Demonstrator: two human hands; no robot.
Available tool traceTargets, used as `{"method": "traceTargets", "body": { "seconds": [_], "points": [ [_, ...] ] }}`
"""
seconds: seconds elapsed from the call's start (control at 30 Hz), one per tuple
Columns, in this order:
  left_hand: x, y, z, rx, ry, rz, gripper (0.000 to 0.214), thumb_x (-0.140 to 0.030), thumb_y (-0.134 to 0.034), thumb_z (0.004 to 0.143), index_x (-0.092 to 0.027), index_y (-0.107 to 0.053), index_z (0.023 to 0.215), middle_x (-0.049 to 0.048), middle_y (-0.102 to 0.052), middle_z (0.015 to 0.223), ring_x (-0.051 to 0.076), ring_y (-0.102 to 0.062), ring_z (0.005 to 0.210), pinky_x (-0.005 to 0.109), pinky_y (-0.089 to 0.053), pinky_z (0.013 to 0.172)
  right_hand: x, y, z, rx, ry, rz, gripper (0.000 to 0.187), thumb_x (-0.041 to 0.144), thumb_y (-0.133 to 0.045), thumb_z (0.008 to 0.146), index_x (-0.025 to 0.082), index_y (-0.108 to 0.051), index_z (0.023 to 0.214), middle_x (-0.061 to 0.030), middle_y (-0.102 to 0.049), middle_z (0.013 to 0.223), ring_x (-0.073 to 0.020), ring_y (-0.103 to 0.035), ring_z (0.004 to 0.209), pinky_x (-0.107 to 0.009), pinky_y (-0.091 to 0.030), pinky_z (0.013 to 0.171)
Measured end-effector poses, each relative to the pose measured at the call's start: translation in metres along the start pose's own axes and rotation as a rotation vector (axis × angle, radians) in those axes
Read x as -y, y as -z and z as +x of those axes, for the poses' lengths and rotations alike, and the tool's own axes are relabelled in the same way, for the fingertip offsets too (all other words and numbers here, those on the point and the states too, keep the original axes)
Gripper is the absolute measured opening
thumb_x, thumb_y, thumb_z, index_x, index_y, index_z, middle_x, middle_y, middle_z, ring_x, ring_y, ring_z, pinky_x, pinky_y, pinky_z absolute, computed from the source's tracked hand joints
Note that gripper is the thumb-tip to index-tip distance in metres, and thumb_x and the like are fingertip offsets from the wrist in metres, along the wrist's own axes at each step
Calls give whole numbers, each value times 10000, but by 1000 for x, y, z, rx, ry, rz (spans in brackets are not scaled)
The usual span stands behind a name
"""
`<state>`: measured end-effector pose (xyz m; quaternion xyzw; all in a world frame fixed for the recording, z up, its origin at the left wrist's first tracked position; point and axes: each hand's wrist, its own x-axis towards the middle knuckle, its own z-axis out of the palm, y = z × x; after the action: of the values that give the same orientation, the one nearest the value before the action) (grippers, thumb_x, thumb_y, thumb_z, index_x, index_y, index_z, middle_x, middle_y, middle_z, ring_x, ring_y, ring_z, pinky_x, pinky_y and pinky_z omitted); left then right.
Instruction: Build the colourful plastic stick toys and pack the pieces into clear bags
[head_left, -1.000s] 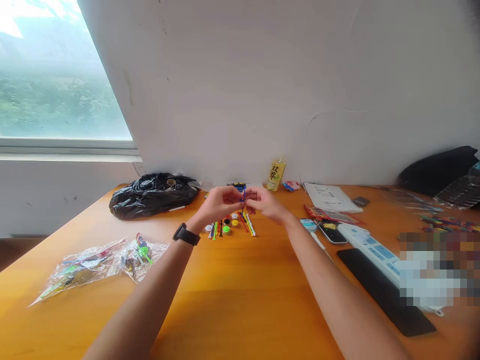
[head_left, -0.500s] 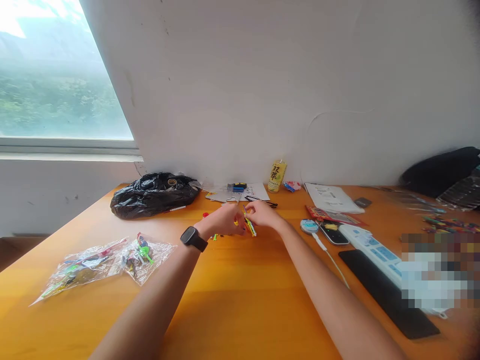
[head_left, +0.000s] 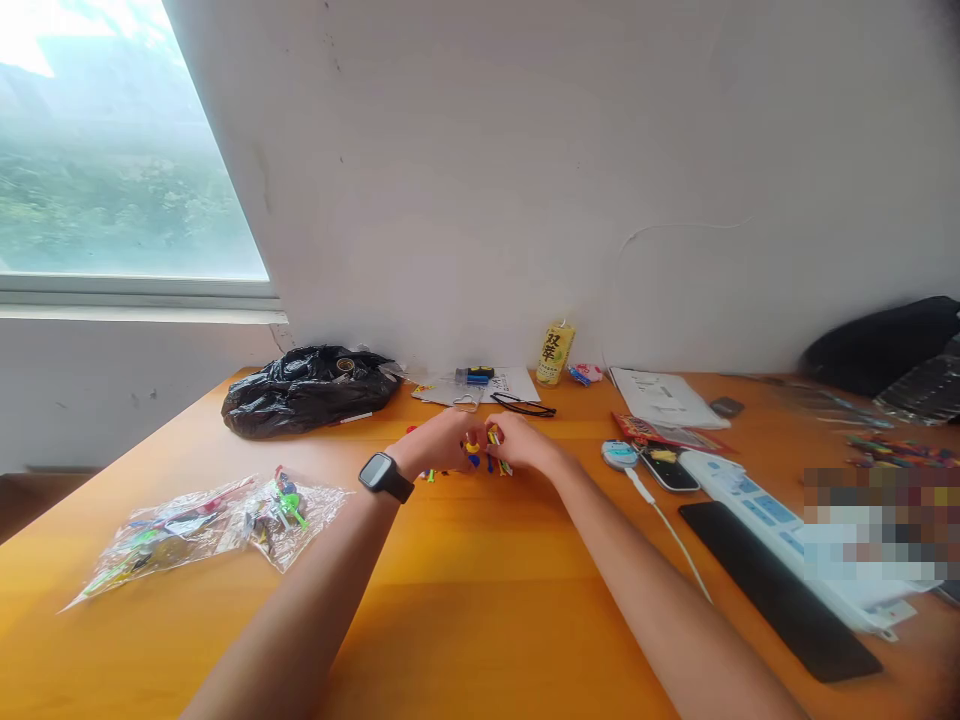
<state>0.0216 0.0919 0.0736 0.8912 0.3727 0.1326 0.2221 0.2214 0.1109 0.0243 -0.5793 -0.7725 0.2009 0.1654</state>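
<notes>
Over the middle of the wooden table (head_left: pixel 465 570), my two hands are close together. My left hand (head_left: pixel 442 442), with a black watch (head_left: pixel 384 475) on its wrist, is curled around a small yellow-and-blue plastic piece (head_left: pixel 472 453). Just right of it, the bent fingers of my right hand (head_left: pixel 521 440) pinch a small yellow-and-white plastic piece (head_left: pixel 496 438). A few small colourful parts, red (head_left: pixel 412 430) and green (head_left: pixel 430 475) among them, show partly behind and under my left hand. The fingertips are small and partly hidden.
Left are clear bags of plastic parts (head_left: pixel 281 510) and a black plastic bag (head_left: pixel 307 390). Behind the hands lie a thin black looped item (head_left: pixel 523 404) and paper (head_left: pixel 517 382); a yellow can (head_left: pixel 555 353) stands there. Right are a phone (head_left: pixel 669 470), a power strip (head_left: pixel 750 500) and a black mat (head_left: pixel 780 590).
My right hand has lowered slightly, uncovering more of the black looped item. The yellow-and-white piece in it is turned more upright. More of the yellow-and-blue piece shows at my left hand.
</notes>
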Motion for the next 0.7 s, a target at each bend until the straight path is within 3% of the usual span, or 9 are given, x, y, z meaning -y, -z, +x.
{"method": "traceTargets", "body": {
  "seconds": [0.23,0.37,0.57,0.7],
  "points": [
    [22,-7,3,-165,-66,40,376,-274,-790,749,-221,-753,1119,63,-745,1038,217,-689,892,273,-529,792,6,-1,1,51,32,71,197,224,-763,810,187,-688,988,-24,-701,889,-152,-626,752,-216,-402,606],
    [34,-1,0,-188,-9,46,305,-385,-736,835,-209,-767,1082,78,-762,1024,224,-696,893,267,-500,763,2,1,2,74,36,102,244,265,-740,846,193,-707,1077,-28,-713,873,-156,-637,724,-227,-425,615],
    [41,41,-20,-249,230,113,222,-412,-679,854,-210,-758,809,53,-773,850,182,-671,687,251,-442,609,0,20,3,-63,43,81,223,218,-668,887,167,-699,1102,-80,-711,994,-181,-626,828,-261,-441,714],
    [18,77,-40,-487,238,130,246,-432,-659,864,-211,-758,819,41,-766,822,177,-654,684,252,-430,583,35,22,-6,-159,188,91,149,197,-561,939,192,-700,994,-46,-710,911,-175,-609,798,-272,-439,725]
  ]
}}
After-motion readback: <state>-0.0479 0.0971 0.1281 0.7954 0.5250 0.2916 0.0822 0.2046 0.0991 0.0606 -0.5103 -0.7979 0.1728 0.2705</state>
